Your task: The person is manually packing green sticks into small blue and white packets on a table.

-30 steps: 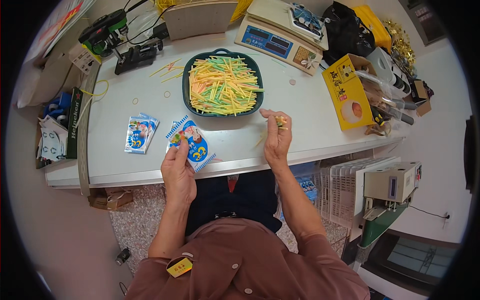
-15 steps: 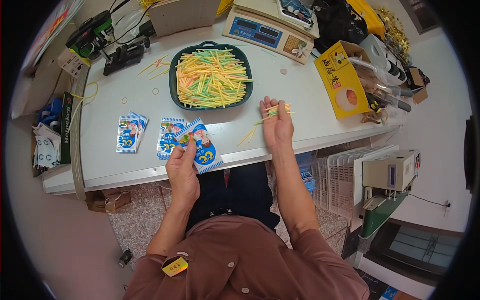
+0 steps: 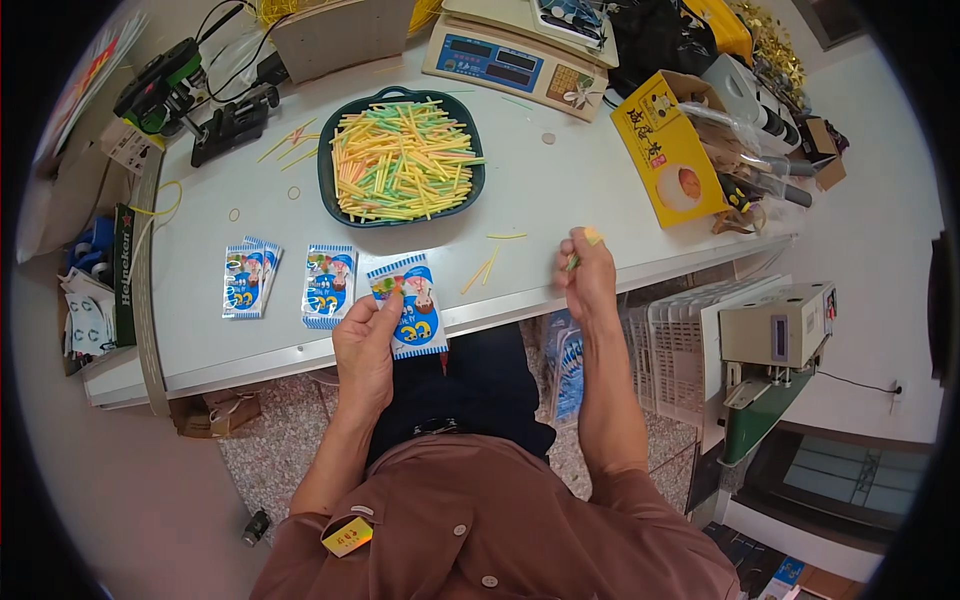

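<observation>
Between thumb and fingers, my left hand (image 3: 368,345) pinches a blue and white printed packet (image 3: 411,305) over the table's front edge. My right hand (image 3: 588,268), at the right, is curled round a small bundle of short coloured sticks (image 3: 592,236); only their pale yellow ends and a bit of green show. Several loose yellow sticks (image 3: 482,272) lie on the table to its left. A dark tray (image 3: 327,180) heaped with yellow, green and pink sticks (image 3: 405,160) sits farther back. Left of my left hand lie a packet stack (image 3: 329,284) and another small packet stack (image 3: 248,280).
A scale (image 3: 510,62) stands at the back and a yellow box (image 3: 668,150) at the right. Green and black equipment (image 3: 190,95) occupies the back left. Rubber bands (image 3: 293,192) lie on the white table (image 3: 540,190). White crates (image 3: 665,355) are below at the right.
My right hand has gone from an open palm with sticks on it to closed round them, moving right and slightly down. The packet in my left hand has turned more upright, clear of the stack.
</observation>
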A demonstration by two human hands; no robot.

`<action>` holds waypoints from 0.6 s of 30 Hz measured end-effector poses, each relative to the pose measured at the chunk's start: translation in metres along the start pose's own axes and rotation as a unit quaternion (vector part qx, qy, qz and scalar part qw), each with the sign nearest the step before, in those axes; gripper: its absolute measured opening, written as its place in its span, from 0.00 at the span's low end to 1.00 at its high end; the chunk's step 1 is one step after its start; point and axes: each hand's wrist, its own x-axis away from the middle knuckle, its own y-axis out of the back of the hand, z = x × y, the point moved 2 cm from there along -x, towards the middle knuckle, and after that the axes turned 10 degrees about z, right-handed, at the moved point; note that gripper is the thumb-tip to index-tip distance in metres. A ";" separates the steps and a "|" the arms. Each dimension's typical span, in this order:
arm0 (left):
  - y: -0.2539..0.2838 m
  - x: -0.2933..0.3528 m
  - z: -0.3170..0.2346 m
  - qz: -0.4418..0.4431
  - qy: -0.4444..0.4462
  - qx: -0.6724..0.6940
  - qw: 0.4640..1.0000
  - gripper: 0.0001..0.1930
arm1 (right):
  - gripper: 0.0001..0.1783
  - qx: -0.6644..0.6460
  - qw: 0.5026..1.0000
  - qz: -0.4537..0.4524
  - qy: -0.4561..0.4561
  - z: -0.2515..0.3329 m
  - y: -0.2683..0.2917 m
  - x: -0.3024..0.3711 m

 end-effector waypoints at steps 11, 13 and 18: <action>0.011 0.012 -0.002 -0.003 -0.010 -0.039 0.999 0.08 | 0.07 0.828 0.451 0.282 0.178 0.010 -0.067 -0.017; 0.015 0.014 -0.001 -0.014 -0.015 -0.032 0.999 0.08 | 0.08 0.839 0.417 0.302 0.175 0.005 -0.078 -0.025; 0.020 0.016 -0.004 -0.033 -0.025 -0.008 0.999 0.08 | 0.07 0.846 0.394 0.331 0.144 0.005 -0.073 -0.046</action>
